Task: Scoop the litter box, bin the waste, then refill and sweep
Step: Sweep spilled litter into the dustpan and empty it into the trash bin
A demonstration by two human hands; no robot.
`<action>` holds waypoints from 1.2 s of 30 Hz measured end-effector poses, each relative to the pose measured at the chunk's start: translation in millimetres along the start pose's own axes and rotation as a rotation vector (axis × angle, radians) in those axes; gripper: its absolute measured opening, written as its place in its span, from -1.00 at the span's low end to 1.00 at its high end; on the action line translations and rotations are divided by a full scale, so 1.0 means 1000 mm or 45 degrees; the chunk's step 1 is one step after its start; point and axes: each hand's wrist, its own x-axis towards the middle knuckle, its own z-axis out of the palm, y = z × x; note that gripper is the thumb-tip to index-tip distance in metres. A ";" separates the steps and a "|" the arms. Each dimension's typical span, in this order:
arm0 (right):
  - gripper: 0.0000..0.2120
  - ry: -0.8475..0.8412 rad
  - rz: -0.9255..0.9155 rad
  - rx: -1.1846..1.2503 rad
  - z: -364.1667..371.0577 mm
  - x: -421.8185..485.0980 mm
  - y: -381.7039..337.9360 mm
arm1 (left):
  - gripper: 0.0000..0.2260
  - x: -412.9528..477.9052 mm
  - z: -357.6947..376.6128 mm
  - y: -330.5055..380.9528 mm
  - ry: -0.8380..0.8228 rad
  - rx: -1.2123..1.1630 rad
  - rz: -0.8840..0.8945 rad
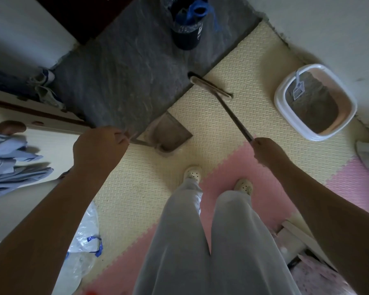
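Your left hand (98,145) has its fingers clamped on the handle of the dustpan (168,133), which rests on the cream foam mat (200,124) ahead of your feet. Your right hand (266,152) grips the broom (232,116) by its handle, its head at the mat's edge beside the grey floor. The litter box (280,103) sits further right by the wall, with the scoop (298,90) in its litter.

I see open yellow mat (213,133) between the dustpan (170,133) and the broom (211,87), so there's room to pass. The litter box (280,101) blocks the right, close by the wall (328,28). A dark bin (188,28) stands ahead on grey floor (126,71). A plastic bag (81,241) crowds my lower left.
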 end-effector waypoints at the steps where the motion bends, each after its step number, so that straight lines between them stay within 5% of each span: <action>1: -0.75 -0.009 0.031 0.037 0.010 0.007 -0.007 | -0.54 0.001 -0.001 0.002 0.001 0.004 -0.001; 7: -0.81 -0.149 0.303 0.307 0.051 0.017 -0.054 | -0.58 0.010 -0.002 0.012 -0.027 0.006 -0.035; 22: -0.81 -0.551 0.162 0.345 0.050 -0.044 -0.028 | -0.66 0.027 -0.010 0.019 -0.090 -0.040 -0.014; 32: -0.73 -0.367 -0.153 -0.002 0.005 -0.096 -0.013 | -0.71 0.022 -0.008 0.019 -0.097 -0.066 -0.037; 36: -0.72 -0.278 -0.124 -0.004 0.000 -0.096 -0.022 | -0.72 0.023 -0.009 0.018 -0.344 -0.054 -0.129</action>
